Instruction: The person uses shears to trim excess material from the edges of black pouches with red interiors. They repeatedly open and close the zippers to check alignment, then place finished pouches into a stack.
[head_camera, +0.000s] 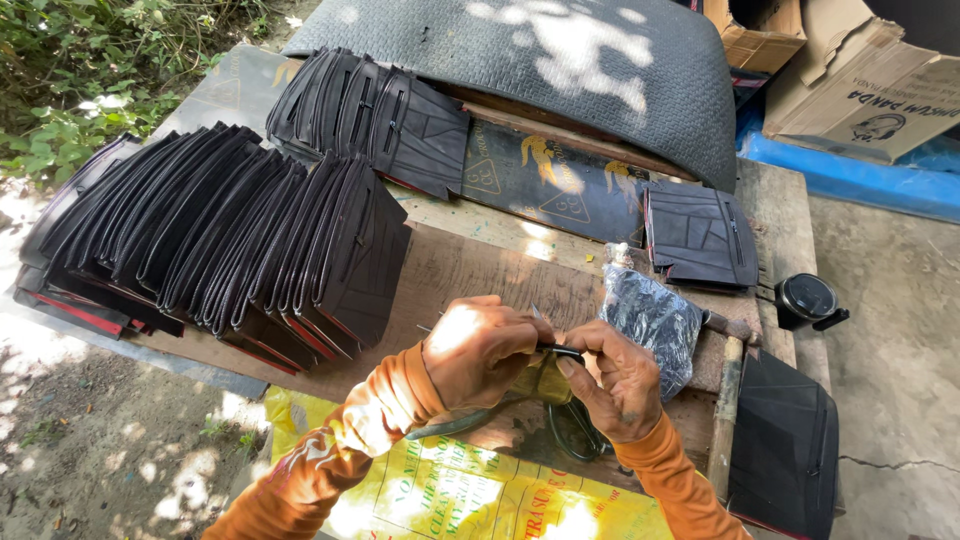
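Low in the frame's centre, your left hand (478, 350) and right hand (615, 378) meet, both closed on a small olive-yellow piece (545, 380) topped by a thin black strip (560, 350) (what it is I cannot tell). Just right lies a crinkled clear plastic bag (655, 320); a long stack of black flat pouches (220, 235) fills the left.

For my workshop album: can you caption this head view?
Both hands, left hand and right hand, pinch a small black strip over a wooden table beside stacked black panels.
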